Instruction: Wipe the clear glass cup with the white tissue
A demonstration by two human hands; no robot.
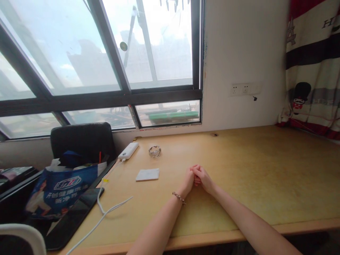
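My left hand (188, 179) and my right hand (204, 178) are clasped together over the wooden table (255, 170), fingers wrapped round each other. Nothing shows between them. A chain bracelet (179, 198) circles my left wrist. To the left of the hands lies a flat white rectangular piece (147, 174), perhaps folded cloth or paper. Farther back sits a silver, openwork ring-shaped piece (154, 151) that looks like a bangle. Both lie apart from my hands.
A white power bank (129, 151) with a white cable (106, 212) lies along the table's left edge. Beyond that edge are a blue bag (61, 191), a black chair (82, 140) and a dark flat panel (77, 216). Window, wall sockets (240, 89) and curtain (313, 71) stand behind.
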